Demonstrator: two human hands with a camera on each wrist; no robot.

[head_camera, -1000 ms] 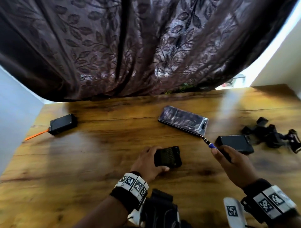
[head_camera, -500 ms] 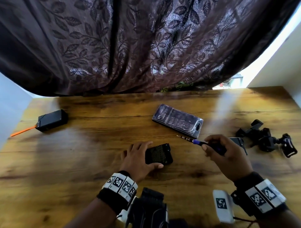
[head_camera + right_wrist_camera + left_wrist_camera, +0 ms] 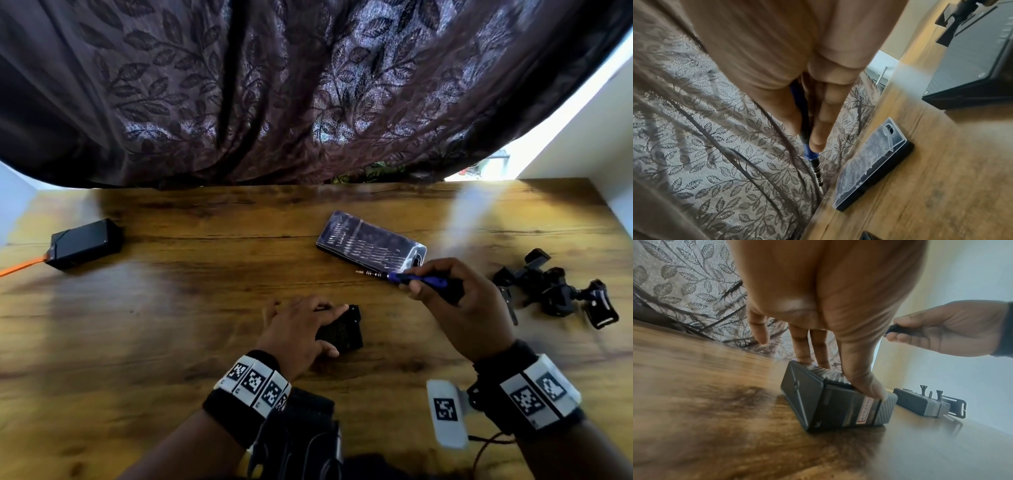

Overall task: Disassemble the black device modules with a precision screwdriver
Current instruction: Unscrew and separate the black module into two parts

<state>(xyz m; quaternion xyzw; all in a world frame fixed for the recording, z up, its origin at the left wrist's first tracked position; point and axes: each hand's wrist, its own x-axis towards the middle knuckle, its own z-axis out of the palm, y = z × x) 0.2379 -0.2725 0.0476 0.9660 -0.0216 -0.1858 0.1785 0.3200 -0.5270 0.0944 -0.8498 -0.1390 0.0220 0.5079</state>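
Black module (image 3: 838,404) bears an unreadable red-bordered label (image 3: 866,410).

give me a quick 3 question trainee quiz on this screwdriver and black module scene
1. True or false: the screwdriver tip is already seated in the black module.
2. Which hand holds the screwdriver: A) left hand, B) right hand, C) neither?
3. Fill in: the clear-lidded bit case lies on the ____.

Key:
1. False; the tip is in the air, pointing left, apart from the module.
2. B; the left hand grips the module, tilted up on the table.
3. Table.
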